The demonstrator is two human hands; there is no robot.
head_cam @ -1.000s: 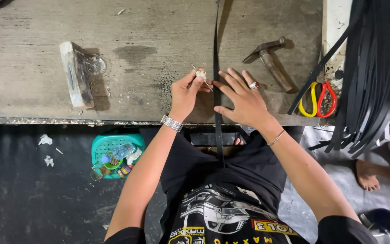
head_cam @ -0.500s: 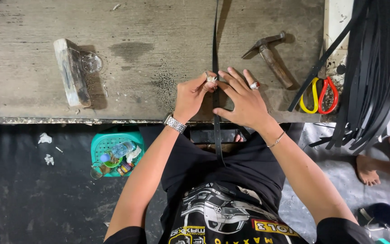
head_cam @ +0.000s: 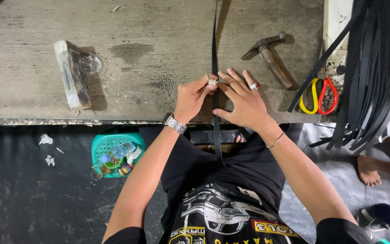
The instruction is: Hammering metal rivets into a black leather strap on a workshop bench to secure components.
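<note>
A long narrow black strap (head_cam: 215, 49) runs from the far edge of the worn grey workbench (head_cam: 159, 36) down over its front edge into my lap. My left hand (head_cam: 192, 97), with a metal watch at the wrist, pinches a small pale metal piece (head_cam: 211, 81) against the strap. My right hand (head_cam: 244, 101), wearing a ring with a red stone, lies flat with fingers spread and presses the strap onto the bench just right of that piece.
A hammer (head_cam: 269, 58) lies right of my hands. Yellow and red handled scissors (head_cam: 319, 95) sit at the bench's right edge beside a bundle of hanging black straps (head_cam: 375, 77). A wooden block (head_cam: 72, 74) with a small glass lies left. A green basket (head_cam: 113, 151) stands on the floor. Another person's bare foot (head_cam: 370, 169) is at right.
My left hand has moved right, bringing the small metal piece onto the strap beside my right hand's fingers. My right hand stays pressed on the strap.
</note>
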